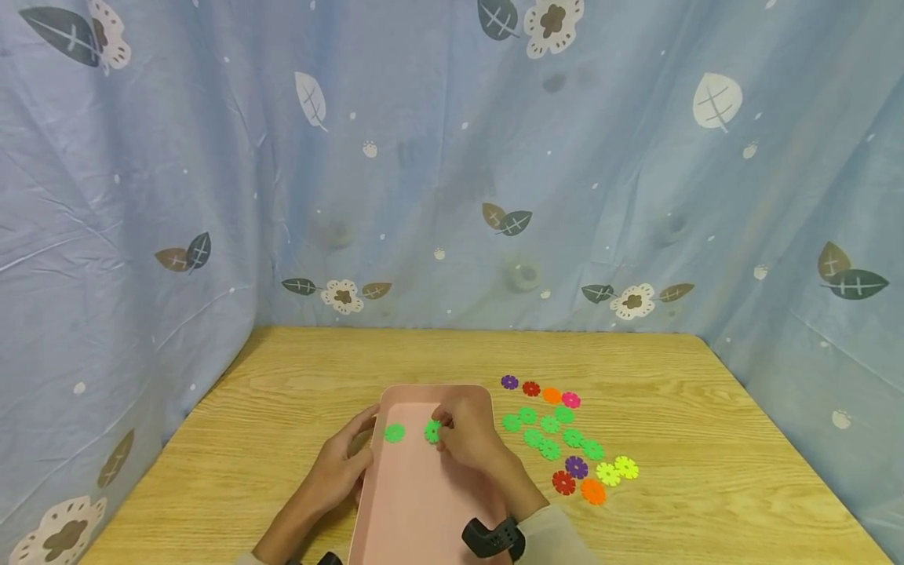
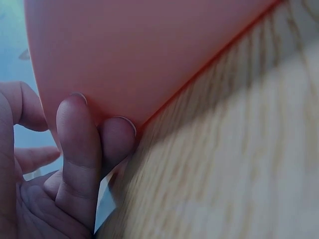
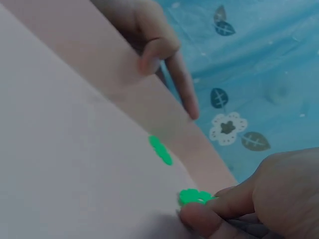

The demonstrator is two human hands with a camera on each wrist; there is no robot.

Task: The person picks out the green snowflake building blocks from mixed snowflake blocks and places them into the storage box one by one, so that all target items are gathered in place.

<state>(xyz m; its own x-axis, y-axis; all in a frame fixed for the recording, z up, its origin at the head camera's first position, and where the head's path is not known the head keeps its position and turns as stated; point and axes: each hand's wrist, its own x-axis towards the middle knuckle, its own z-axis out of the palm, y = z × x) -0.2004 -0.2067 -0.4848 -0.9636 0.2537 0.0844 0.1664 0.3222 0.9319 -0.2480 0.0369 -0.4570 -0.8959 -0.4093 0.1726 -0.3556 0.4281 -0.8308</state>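
A pink tray [image 1: 424, 510] lies lengthwise before me on the table. My left hand [image 1: 337, 463] grips its left wall; in the left wrist view, fingertips [image 2: 75, 119] press against the outer side of the tray wall [image 2: 139, 55], close over the wood. Over the tray's far part, my right hand [image 1: 468, 433] pinches a green snowflake disc [image 1: 432, 431] between thumb and fingers, and this green disc [image 3: 192, 195] is partly hidden by them. Another green snowflake disc [image 1: 394, 433] lies in the tray near the left wall.
To the tray's right, several green discs [image 1: 550, 424] lie loosely grouped on the table [image 1: 706, 439]. Around them are purple [image 1: 509, 382], red, orange and pink discs behind, and yellow discs [image 1: 608, 474] with more red, purple and orange in front. A patterned blue curtain [image 1: 438, 157] encloses the table.
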